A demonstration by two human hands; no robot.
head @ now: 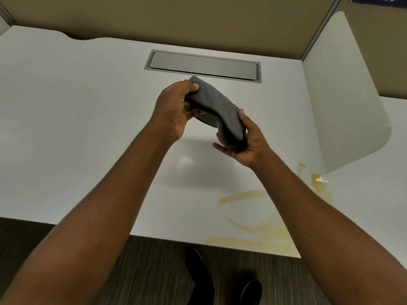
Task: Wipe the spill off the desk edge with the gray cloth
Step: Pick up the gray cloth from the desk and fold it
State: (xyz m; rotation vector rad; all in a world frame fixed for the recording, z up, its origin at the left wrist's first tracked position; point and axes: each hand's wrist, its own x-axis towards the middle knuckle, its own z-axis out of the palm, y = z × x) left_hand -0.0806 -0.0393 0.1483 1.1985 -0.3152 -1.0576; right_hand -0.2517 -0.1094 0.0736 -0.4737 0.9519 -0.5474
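Head view: I'm holding the gray cloth [217, 108] folded above the tabletop [88, 119], its long axis running from my left hand [174, 111] down-right to my right hand [246, 143], both hands' fingers [242, 116] pinching its ends; the yellow spill [253, 219] is lying below-right of them.

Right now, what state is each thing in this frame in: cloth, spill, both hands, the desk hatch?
gray cloth: folded, held in the air above the desk, not touching it.
spill: yellowish streaks still on the desk near its front edge, unwiped.
left hand: closed on the cloth's far end.
right hand: closed on the cloth's near end.
cable hatch: lid shut, flush.
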